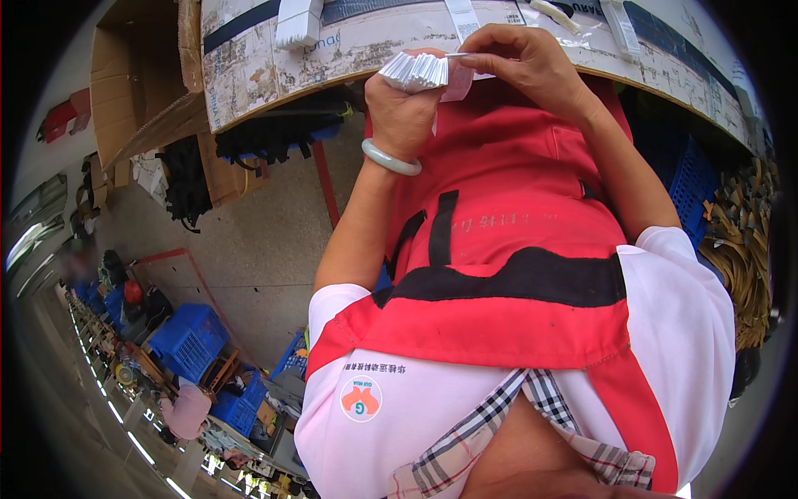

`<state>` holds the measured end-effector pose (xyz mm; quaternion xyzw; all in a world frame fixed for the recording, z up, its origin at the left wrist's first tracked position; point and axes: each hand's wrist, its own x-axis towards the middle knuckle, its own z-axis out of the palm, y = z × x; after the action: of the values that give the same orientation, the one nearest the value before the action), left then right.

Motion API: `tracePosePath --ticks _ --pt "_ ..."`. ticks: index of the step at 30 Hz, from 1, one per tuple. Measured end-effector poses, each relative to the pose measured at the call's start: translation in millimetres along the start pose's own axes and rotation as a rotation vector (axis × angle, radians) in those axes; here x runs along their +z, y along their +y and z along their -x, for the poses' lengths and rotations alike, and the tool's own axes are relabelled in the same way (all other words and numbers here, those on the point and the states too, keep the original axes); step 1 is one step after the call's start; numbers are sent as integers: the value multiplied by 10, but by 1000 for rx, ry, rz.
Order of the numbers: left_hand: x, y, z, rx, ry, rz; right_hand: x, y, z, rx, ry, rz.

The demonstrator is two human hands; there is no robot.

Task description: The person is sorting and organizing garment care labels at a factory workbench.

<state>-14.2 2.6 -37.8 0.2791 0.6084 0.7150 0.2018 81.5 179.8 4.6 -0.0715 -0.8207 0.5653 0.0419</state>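
Observation:
My left hand [402, 108] is closed around a bundle of white folded strips [416, 72], their narrow ends fanned out. The strips look like paper labels, but I cannot tell for sure. Just right of the bundle, thumb and forefinger of my right hand [525, 65] pinch one thin white strip [456, 56], seen edge-on and reaching to the bundle. A pale translucent piece [459, 83] hangs below, between the hands. Both hands are at the near edge of a worn, cardboard-covered table [249, 79].
More white strips lie on the table in a stack at left [298, 25] and a bundle at right [619, 29]. An open cardboard box [141, 83] stands left. Blue crates [189, 339] are on the floor side; a blue basket [690, 179] and brown strips [740, 249] are at right.

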Motion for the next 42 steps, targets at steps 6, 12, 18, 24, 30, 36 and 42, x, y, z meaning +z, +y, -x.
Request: tracePosePath --ticks 6,12,18,24,30,36,42 --pt "-6 48 16 13 -5 -41 4 -109 -9 16 -11 -8" --pt "-74 11 45 -484 -117 521 -146 -194 29 175 -433 -368" --pt "-9 -93 74 -598 -201 840 166 -49 -21 -79 -11 -172" --pt "-68 -129 49 -587 -264 691 231 76 -8 -76 67 -64" --pt "-37 -14 -2 -610 -166 624 -94 418 -382 -49 248 455" --pt "15 43 -12 -541 -146 376 -103 598 -508 -330 402 564" --pt "13 50 -91 -244 -14 32 -76 702 -443 -352 434 489"
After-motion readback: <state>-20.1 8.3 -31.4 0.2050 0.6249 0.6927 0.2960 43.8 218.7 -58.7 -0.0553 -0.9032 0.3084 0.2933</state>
